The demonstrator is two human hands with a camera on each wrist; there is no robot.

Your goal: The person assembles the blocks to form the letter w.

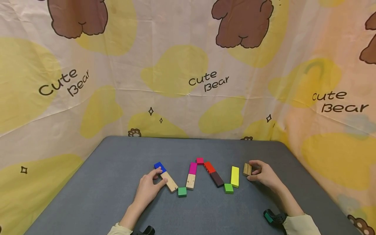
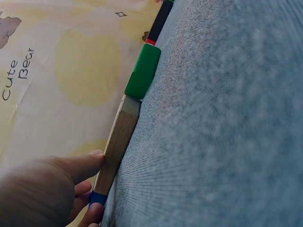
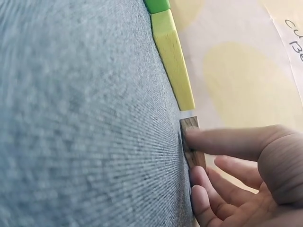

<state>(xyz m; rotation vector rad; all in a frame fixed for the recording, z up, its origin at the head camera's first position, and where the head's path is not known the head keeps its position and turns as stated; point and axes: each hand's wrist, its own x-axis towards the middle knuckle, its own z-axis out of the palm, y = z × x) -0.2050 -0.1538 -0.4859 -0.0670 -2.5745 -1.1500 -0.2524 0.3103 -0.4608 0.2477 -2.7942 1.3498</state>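
Note:
On the grey table, my left hand (image 1: 149, 188) has its thumb against the plain wooden block (image 1: 169, 182) and its fingertips at the blue block (image 1: 160, 167) joined end to end with it. In the left wrist view, the fingers partly hide the blue end. My right hand (image 1: 264, 175) pinches a striped brown wooden block (image 1: 247, 169) between thumb and fingers. That block stands just right of a yellow block (image 1: 234, 176), with a narrow gap between them in the right wrist view. A dark green block (image 1: 182, 192) adjoins the plain block's near end.
The zigzag row continues with a speckled wooden block (image 1: 190, 181), a magenta block (image 1: 192, 168), a pinkish-red cube (image 1: 200, 161), a red block (image 1: 209, 167), a dark brown block (image 1: 217, 179) and a light green block (image 1: 228, 188). A bear-print curtain (image 1: 176, 114) surrounds the table (image 1: 205, 215).

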